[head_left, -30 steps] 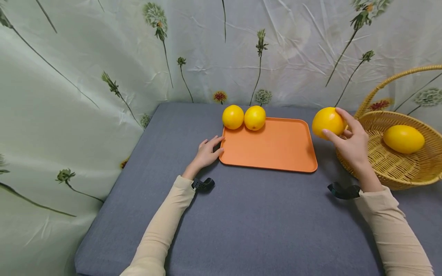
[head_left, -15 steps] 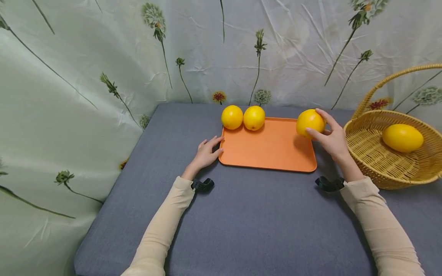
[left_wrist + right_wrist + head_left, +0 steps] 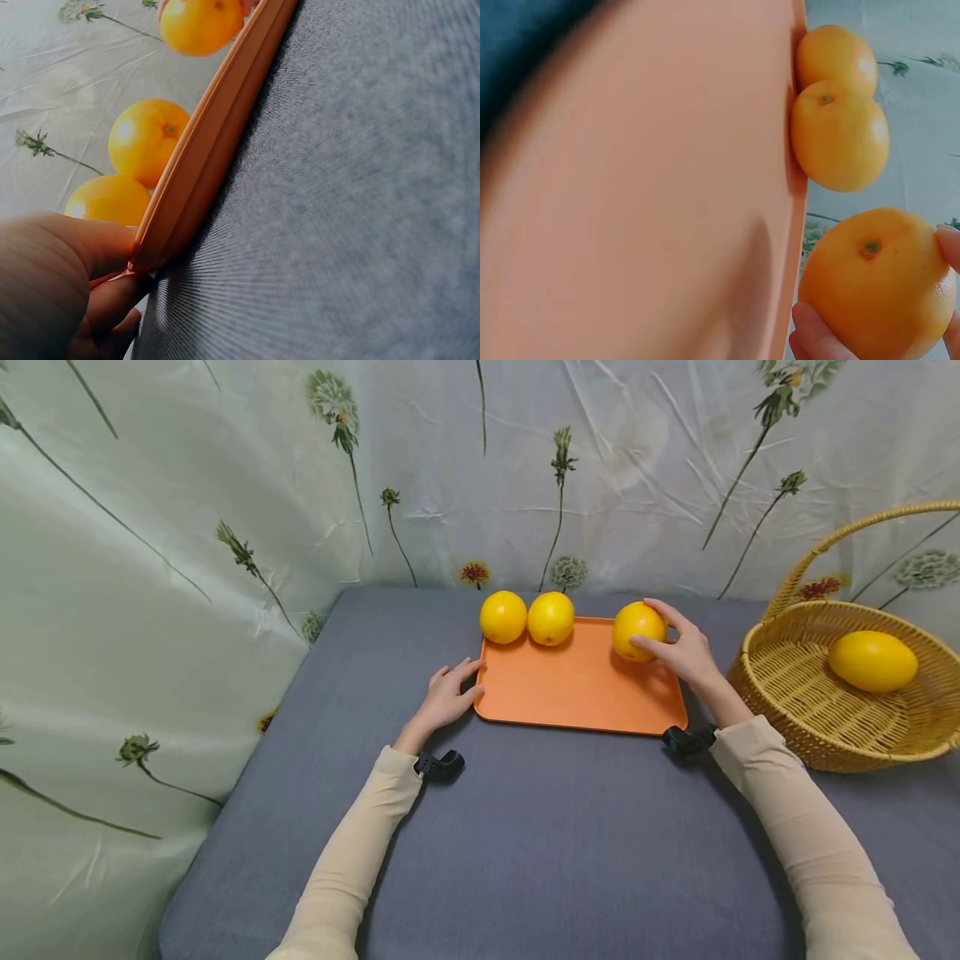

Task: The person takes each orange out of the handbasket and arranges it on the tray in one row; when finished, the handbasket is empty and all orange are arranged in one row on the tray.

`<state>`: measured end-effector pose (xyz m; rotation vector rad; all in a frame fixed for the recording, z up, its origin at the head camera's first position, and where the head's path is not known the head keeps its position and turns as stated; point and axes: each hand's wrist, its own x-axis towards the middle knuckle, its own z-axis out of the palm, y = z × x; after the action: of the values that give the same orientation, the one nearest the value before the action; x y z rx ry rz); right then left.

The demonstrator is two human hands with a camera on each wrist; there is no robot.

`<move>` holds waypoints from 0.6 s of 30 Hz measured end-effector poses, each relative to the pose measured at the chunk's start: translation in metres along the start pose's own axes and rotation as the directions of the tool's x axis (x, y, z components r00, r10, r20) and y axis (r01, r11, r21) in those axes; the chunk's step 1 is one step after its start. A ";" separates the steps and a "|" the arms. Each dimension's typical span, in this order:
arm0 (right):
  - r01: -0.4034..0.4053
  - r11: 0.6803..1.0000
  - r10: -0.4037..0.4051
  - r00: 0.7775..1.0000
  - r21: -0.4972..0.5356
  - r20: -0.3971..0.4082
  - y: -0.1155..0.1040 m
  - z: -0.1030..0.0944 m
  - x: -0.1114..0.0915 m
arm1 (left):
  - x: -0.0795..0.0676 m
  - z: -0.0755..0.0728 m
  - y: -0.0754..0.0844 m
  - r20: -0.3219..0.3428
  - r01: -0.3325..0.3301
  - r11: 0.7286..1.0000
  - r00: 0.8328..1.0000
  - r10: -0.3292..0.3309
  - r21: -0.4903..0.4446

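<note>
In the head view, my right hand (image 3: 684, 653) grips an orange (image 3: 639, 632) over the back right part of the orange tray (image 3: 577, 693). Thumb and fingers wrap its right side, and its stem end shows in the right wrist view. Whether this orange touches the tray, I cannot tell. Two more oranges, one at the left (image 3: 503, 617) and one beside it (image 3: 551, 618), sit close together at the tray's back left corner. My left hand (image 3: 448, 693) lies at the tray's left edge, with loosely extended fingers and its thumb (image 3: 105, 244) against the rim.
A wicker basket (image 3: 787, 710) with a tall arched handle stands right of the tray, holding an oval yellow fruit (image 3: 873, 661). Grey cloth (image 3: 570, 843) covers the table. Behind it hangs a flower-printed curtain (image 3: 450, 460).
My right hand has carried the orange leftward from beside the basket to over the tray, and lower. The left hand has stayed at the tray's edge.
</note>
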<state>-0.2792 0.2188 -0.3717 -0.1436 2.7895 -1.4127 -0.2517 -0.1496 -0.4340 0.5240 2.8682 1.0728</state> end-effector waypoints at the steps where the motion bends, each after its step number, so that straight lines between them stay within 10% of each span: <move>1: -0.003 1.000 0.003 1.000 0.000 0.011 -0.001 0.001 0.002 | 0.000 0.000 0.000 0.001 -0.001 1.000 1.000 0.001 0.000; 18: -0.049 0.998 0.053 0.993 -0.043 0.107 -0.008 0.016 0.023 | 0.001 0.000 0.002 0.001 0.009 1.000 1.000 -0.009 0.010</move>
<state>-0.3006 0.1988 -0.3740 -0.1432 2.7150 -1.2976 -0.2523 -0.1480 -0.4326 0.5120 2.8739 1.0572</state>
